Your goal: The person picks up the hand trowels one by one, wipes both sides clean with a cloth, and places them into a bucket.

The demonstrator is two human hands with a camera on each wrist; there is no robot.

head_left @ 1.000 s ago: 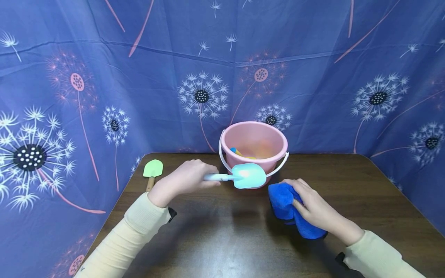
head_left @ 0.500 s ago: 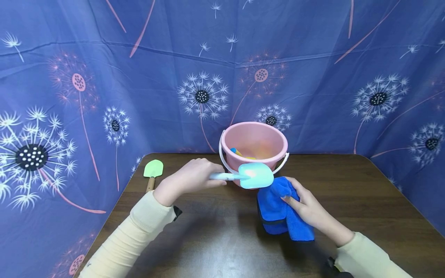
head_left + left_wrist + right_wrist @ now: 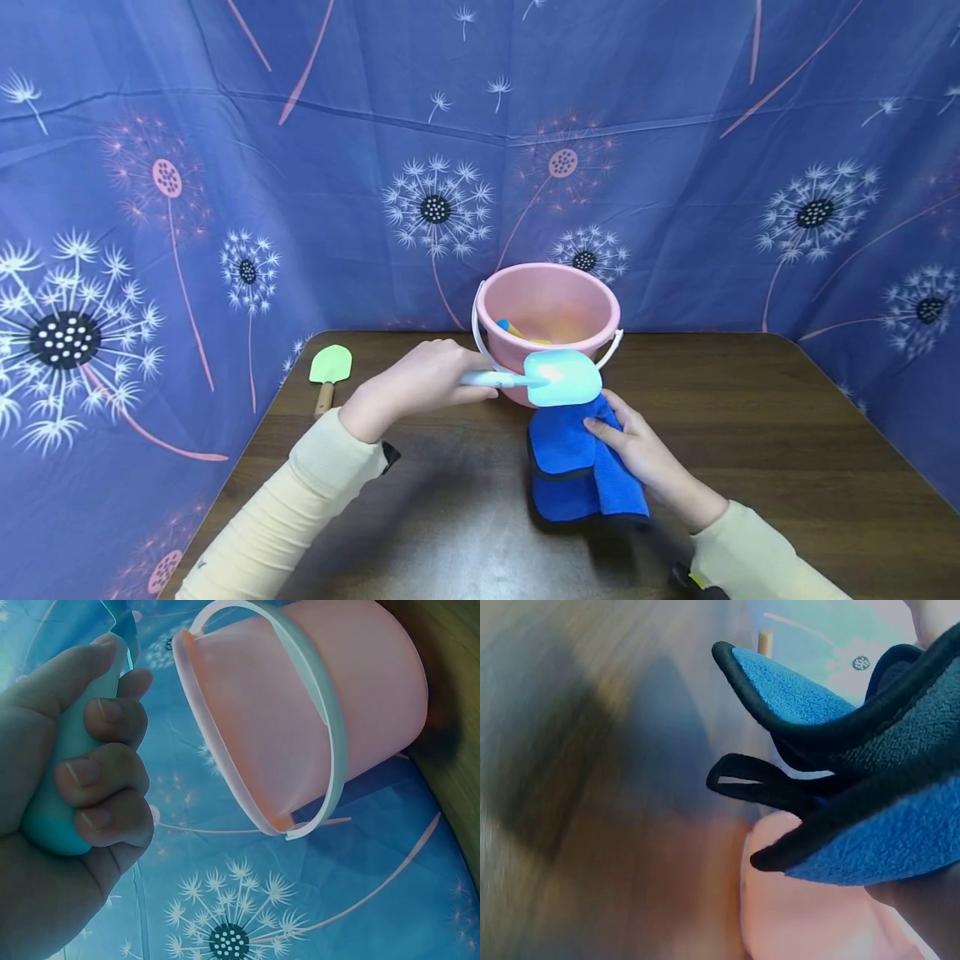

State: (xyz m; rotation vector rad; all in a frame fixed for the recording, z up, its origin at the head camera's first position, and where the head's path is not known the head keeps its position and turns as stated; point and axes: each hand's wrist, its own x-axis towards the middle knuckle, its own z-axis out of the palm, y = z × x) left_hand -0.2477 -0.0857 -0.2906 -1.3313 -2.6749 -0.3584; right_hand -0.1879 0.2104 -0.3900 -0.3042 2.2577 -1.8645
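My left hand (image 3: 422, 385) grips the handle of a light-blue toy shovel (image 3: 562, 379), held level in front of the bucket. Curled fingers wrap the pale handle (image 3: 64, 776) in the left wrist view. With thumb and fingers, my right hand (image 3: 645, 454) pinches a blue cloth (image 3: 566, 454) that hangs just below the shovel blade. Black edging and a small black loop (image 3: 742, 780) show on the cloth in the right wrist view. Whether cloth and blade touch I cannot tell. The right fingers are partly hidden by the cloth.
Behind the shovel stands a pink bucket (image 3: 547, 296) with a white handle; a blue and yellow item (image 3: 512, 327) lies inside. A green toy shovel (image 3: 330, 364) with a wooden handle rests at the table's left. A dandelion-patterned blue curtain (image 3: 675, 208) borders the brown table (image 3: 750, 392).
My right hand has moved left with the cloth, from beside the shovel to beneath its blade, and the cloth hangs more spread. My left hand has shifted slightly right with the shovel.
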